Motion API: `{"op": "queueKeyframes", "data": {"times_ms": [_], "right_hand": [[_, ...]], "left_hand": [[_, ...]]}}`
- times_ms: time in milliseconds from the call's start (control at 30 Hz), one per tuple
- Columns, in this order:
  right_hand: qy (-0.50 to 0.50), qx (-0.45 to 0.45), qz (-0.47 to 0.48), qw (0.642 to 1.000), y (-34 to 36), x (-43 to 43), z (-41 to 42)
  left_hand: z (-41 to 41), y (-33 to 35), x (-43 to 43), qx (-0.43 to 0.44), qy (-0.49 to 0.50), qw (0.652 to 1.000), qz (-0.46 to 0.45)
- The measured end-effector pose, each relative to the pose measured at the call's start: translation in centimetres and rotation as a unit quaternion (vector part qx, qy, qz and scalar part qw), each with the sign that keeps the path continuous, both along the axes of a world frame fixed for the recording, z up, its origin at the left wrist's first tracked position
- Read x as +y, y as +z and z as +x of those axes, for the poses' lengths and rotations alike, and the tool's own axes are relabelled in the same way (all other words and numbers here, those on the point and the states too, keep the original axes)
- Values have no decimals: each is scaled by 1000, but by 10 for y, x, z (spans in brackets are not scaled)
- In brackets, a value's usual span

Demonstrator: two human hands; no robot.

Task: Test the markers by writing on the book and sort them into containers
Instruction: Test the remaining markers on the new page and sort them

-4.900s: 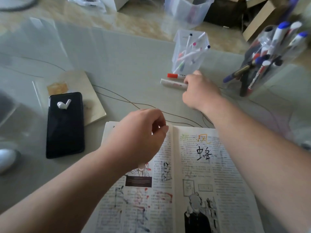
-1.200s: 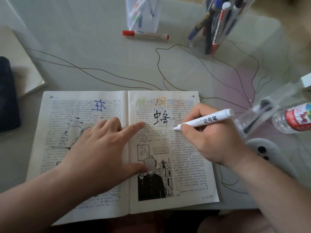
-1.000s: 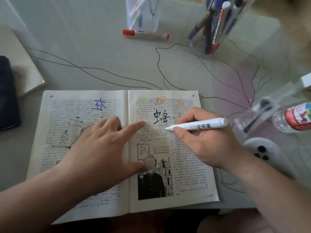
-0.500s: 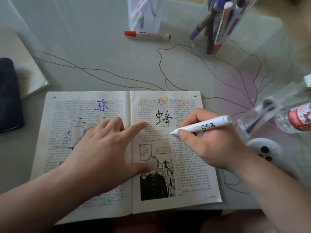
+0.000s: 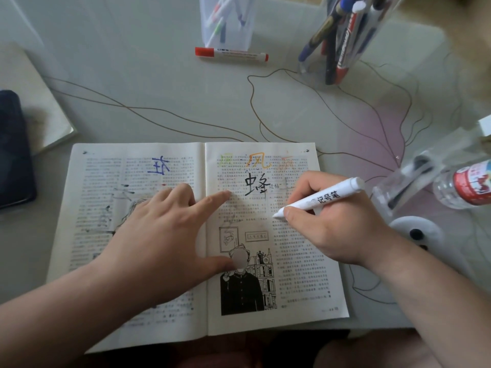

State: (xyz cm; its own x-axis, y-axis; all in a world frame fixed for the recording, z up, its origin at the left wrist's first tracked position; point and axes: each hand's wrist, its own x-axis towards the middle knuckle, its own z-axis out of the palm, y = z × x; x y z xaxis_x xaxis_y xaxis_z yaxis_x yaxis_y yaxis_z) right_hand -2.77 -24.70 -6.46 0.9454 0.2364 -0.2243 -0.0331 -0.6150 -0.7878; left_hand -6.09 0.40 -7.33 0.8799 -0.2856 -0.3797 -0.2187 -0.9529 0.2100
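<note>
Step in hand, as judged: the writing test. Your right hand (image 5: 337, 232) pinches the white marker (image 5: 321, 200) in a pen grip, with the fingers (image 5: 295, 216) curled round the barrel close to the writing end. That end sits over the right page of the book (image 5: 101, 166), below the large black character; whether it touches the paper cannot be told. Your left hand (image 5: 159, 235) lies flat across the spine with its fingers (image 5: 212, 201) spread, forefinger and thumb reaching onto the right page, pressing the book open on the counter (image 5: 159, 88). Marker: white barrel, black characters printed along it, blunt rear end tilted up and away toward the bottle (image 5: 467, 181). The nib is too small to read for colour, and no fresh line shows beside it. The pages already carry a blue character on the left and orange, faint green and black ones at the top right, plus smudges. Next move, as judged: you need one short stroke on a barer patch so the result reads plainly, with the left hand holding the page steady. Then the marker goes into the square tub (image 5: 225, 19), where a red-capped marker (image 5: 231, 54) lies in front, or into the packed round cup (image 5: 342, 41). Which one takes working markers cannot be told
</note>
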Motion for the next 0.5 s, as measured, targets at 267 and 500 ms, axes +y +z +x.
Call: {"op": "queueKeyframes", "data": {"times_ms": [267, 500], "right_hand": [[54, 14, 24, 998, 3, 0, -4], [32, 9, 13, 999, 3, 1, -2]], "left_hand": [[1, 0, 0, -3, 4, 1000, -4], [0, 0, 0, -4, 8, 1000, -16]]}}
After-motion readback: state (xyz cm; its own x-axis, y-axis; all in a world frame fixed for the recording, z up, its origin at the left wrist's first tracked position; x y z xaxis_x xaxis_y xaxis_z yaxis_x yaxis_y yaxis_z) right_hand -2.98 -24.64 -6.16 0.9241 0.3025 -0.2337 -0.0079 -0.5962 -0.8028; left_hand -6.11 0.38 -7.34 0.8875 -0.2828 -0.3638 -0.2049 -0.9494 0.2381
